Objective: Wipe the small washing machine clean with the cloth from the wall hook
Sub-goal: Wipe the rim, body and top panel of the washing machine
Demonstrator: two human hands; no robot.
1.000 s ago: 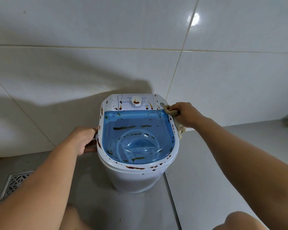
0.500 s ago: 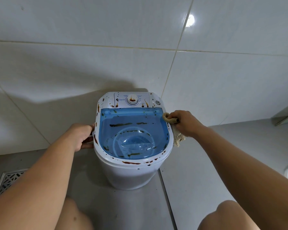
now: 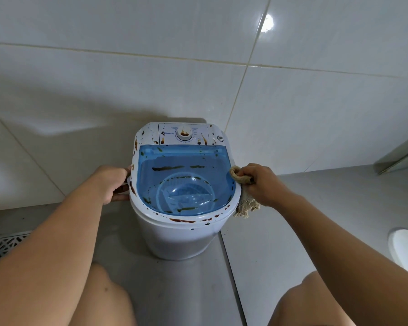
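The washing machine [image 3: 179,236] looks like smooth white plastic with a soft sheen, its lid [image 3: 186,175] a glossy see-through blue plastic smeared with brown streaks. The cloth [image 3: 244,201] at its 3 o'clock rim is coarse, beige, loosely woven and frayed. Wall tiles [image 3: 127,31] are glossy white; the floor [image 3: 269,267] is matt grey.

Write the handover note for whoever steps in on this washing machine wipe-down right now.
Left hand: gripping the left side handle of the small white washing machine with the blue translucent lid, steadying it.
Right hand: holding the beige knitted cloth pressed on the right rim, tail hanging down the side.
Done: right rim beside the cloth looks free of stains.
Left: brown stains on the control panel, left rim, front rim, plus streaks on the lid.
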